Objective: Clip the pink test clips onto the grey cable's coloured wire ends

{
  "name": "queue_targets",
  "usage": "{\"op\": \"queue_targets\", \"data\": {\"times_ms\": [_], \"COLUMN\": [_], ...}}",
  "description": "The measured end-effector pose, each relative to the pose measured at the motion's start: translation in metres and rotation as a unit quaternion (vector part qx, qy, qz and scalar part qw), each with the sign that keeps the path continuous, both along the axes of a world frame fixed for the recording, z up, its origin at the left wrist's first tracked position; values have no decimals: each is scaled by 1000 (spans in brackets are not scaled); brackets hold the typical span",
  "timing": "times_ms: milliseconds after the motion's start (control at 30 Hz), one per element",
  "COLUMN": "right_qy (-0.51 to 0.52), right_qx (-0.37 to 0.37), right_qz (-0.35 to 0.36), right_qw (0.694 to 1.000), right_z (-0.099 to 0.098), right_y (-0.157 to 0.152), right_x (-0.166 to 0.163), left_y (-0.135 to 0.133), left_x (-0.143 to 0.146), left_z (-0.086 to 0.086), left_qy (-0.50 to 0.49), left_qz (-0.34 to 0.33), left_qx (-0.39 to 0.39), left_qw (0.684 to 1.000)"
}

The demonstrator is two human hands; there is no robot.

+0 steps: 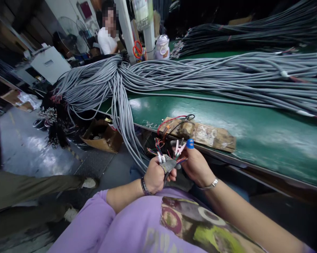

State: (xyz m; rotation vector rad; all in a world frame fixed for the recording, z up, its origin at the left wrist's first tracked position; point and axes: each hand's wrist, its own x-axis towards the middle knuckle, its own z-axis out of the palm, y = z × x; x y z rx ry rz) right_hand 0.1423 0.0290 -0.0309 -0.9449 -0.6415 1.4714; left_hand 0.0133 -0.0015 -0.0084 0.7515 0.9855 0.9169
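My left hand (156, 174), with grey finger covers, is closed around cable ends with thin coloured wires (159, 143) fanning out above it. White sleeve-like pieces (161, 158) stick up by its thumb. A pink clothespin-like clip (179, 149) stands among the wires between my hands, its two legs spread upward. Close beside the clip is my right hand (197, 166), a blue cap (190, 143) on its thumb and its fingers curled in. Whatever they pinch is hidden. Red and blue wire ends (181, 160) reach toward its palm.
A worn wooden board (209, 135) with red and black leads lies at the edge of the green table (264, 137). Grey cables (200, 75) cover its back and hang over the edge. A cardboard box (103, 137) stands below left. Another person (107, 40) is at the back.
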Motion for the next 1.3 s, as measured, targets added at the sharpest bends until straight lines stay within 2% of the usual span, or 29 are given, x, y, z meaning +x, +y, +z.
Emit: {"op": "queue_targets", "data": {"times_ms": [100,333,567,800,1033,1300], "right_qy": [90,158,150,105,118,100], "right_qx": [-37,-66,-74,-48,-56,-52], "right_qz": [49,21,13,30,56,70], "right_qw": [994,985,986,993,990,991], "right_z": [3,10,11,9,14,15], "right_y": [3,6,5,2,-6,-5], "right_x": [0,-4,-3,-3,2,7], "left_y": [1,0,0,0,-11,-9], "left_x": [2,2,2,1,-9,-7], "left_z": [-2,-1,2,-1,-7,-9], "left_qy": [6,33,42,53,48,47], "left_qz": [3,10,12,8,-39,3], "left_qx": [3,1,-2,1,40,45], "left_qw": [1000,999,999,999,997,998]}}
